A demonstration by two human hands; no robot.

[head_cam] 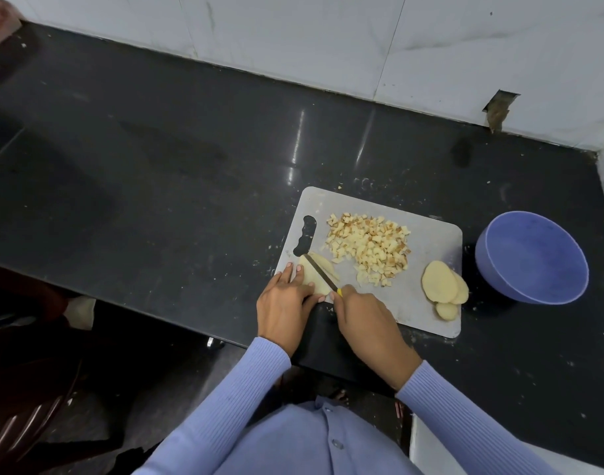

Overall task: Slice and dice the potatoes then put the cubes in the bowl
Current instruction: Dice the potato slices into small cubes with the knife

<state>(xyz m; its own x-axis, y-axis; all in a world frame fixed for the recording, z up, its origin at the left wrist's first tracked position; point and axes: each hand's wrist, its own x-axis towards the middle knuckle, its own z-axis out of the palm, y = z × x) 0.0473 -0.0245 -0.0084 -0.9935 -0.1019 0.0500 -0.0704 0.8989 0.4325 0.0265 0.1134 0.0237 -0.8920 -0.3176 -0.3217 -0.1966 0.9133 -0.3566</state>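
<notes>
On the black counter [156,166], right hand [365,320] grip grasps the knife [319,271]; left hand [287,303] seemingly flat, pressing the potato slices [312,281]

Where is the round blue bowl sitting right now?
In the head view, the round blue bowl sits on the black countertop at the right, just beyond the right edge of the grey cutting board, nearest the stacked pale potato slices.

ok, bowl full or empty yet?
Empty. The blue bowl shows only bare inside; the cubes lie heaped on the cutting board.
</notes>
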